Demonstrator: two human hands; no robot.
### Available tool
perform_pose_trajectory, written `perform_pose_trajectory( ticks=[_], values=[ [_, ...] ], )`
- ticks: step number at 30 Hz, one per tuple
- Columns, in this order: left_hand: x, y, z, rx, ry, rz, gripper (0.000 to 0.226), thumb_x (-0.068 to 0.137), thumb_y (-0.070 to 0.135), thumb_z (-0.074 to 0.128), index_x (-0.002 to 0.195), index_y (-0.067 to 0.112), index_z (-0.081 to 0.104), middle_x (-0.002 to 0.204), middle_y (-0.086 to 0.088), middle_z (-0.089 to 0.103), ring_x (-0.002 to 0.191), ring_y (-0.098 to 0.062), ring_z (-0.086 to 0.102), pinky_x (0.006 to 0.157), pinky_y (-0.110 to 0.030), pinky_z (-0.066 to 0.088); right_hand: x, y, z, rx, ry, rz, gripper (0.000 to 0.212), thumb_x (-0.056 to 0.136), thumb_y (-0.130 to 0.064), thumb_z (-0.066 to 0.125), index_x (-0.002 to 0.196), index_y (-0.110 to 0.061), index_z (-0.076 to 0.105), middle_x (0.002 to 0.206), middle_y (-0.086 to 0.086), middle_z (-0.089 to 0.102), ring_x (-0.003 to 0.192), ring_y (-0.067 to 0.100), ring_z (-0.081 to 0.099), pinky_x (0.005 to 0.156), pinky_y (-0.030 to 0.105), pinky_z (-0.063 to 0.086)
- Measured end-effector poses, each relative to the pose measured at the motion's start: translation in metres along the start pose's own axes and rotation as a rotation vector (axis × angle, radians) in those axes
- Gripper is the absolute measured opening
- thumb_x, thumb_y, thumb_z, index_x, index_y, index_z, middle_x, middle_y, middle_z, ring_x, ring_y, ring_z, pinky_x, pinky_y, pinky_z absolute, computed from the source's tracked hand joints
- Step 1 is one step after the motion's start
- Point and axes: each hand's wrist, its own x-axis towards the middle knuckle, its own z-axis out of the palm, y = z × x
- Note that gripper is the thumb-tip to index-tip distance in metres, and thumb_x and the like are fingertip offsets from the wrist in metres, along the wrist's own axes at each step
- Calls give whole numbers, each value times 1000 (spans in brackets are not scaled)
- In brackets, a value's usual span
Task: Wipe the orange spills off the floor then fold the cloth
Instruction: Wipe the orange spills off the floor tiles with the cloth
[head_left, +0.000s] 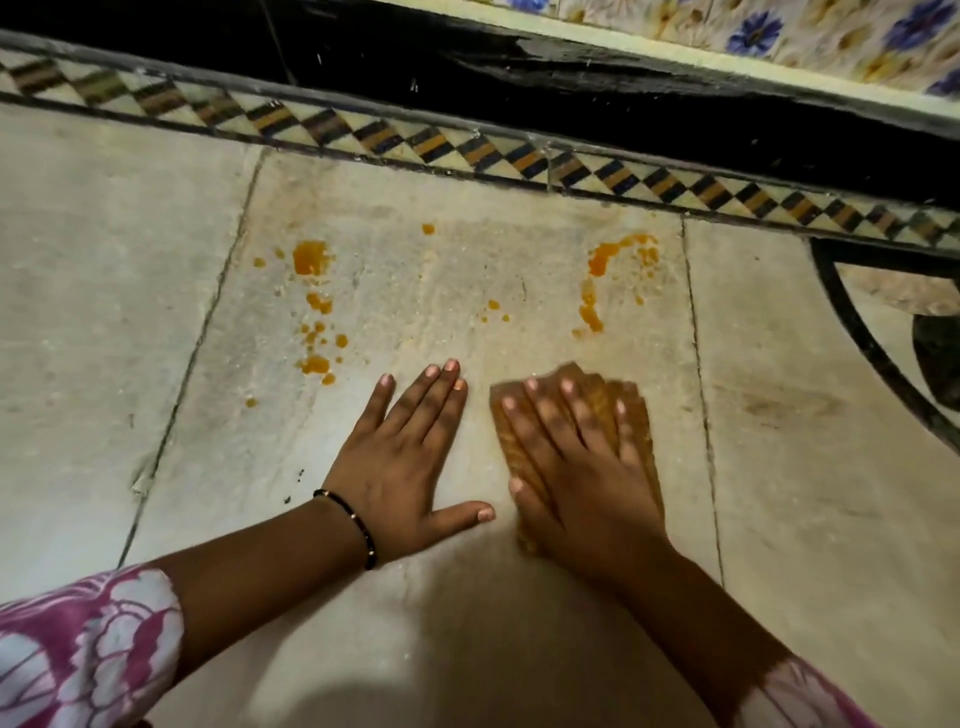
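Observation:
Orange spills lie on the pale stone floor (415, 291): a left trail of blobs and drops (310, 257) and a right curved streak (597, 265), with a few small drops (492, 304) between them. My right hand (576, 457) presses flat on an orange-brown cloth (636, 400), fingers spread, just below the right streak. The cloth is mostly hidden under the hand. My left hand (410, 457) rests flat and open on the bare floor beside it, holding nothing, to the right of the left trail.
A patterned diamond border strip (467, 145) runs along the far edge of the floor, with a black skirting (571, 88) and floral wall tiles behind. A black curved inlay (872, 358) marks the floor at right. Floor joints run either side of the spill slab.

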Motion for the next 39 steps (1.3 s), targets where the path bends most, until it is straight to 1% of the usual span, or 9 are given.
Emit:
perform_pose_trajectory(
  ticks=[5,10,15,21,23,26,30,35,39],
  values=[
    [-2,0,-1,-13,9,-4,105,80,84,20,150,7,14,158,-11,10,146,-24,8,115,-50,5,-81,55,11,-11,-58,262,61,92,-58,8,150,-40,-3,160,-8,5,145,14,-7,114,48,-2],
    [-1,-2,-2,-16,9,-2,105,79,85,19,151,8,12,158,-10,8,146,-23,5,115,-49,3,-7,78,-15,61,-26,522,62,88,-57,4,146,-44,-14,158,-12,-13,144,14,-16,114,53,-10],
    [-1,-2,-2,-16,21,2,105,79,84,20,150,7,14,158,-11,11,146,-24,8,115,-49,6,45,10,-17,43,-52,316,55,95,-55,9,146,-46,-10,159,-5,-11,145,24,-15,111,57,-12],
    [0,-3,1,-21,24,3,105,79,84,22,150,7,15,158,-10,11,146,-23,8,115,-49,8,-60,1,6,-5,-79,2,59,93,-59,23,148,-47,5,157,-6,15,145,24,9,110,59,15],
    [0,-3,2,-23,26,1,105,79,84,22,151,7,14,158,-9,10,146,-22,7,115,-49,8,-73,33,4,-57,-137,26,64,90,-66,15,149,-43,2,157,-6,16,146,22,7,111,60,14],
    [-1,-4,2,-26,24,-1,105,79,84,22,151,7,14,158,-9,11,146,-22,8,115,-49,8,-43,69,-8,-75,-125,205,74,85,-74,8,148,-41,-12,159,-12,-6,146,17,-8,112,61,5],
    [-1,-4,2,-27,22,6,105,79,84,22,150,7,16,158,-10,12,146,-22,8,116,-49,8,40,44,-19,13,-56,347,73,86,-72,12,146,-41,-19,159,-8,-11,145,26,-13,110,62,-3],
    [0,-6,1,-34,6,4,108,76,86,25,151,8,16,159,-9,10,146,-21,7,116,-49,7,27,-25,-6,-21,10,158,65,93,-58,19,149,-37,-4,160,-3,2,146,30,-6,111,61,0],
    [0,-5,2,-42,9,-4,110,75,87,22,151,8,16,158,-9,11,146,-21,8,115,-48,7,-41,9,5,-32,-90,39,62,91,-57,25,148,-46,4,158,-8,9,146,27,3,110,63,15]
  ],
)
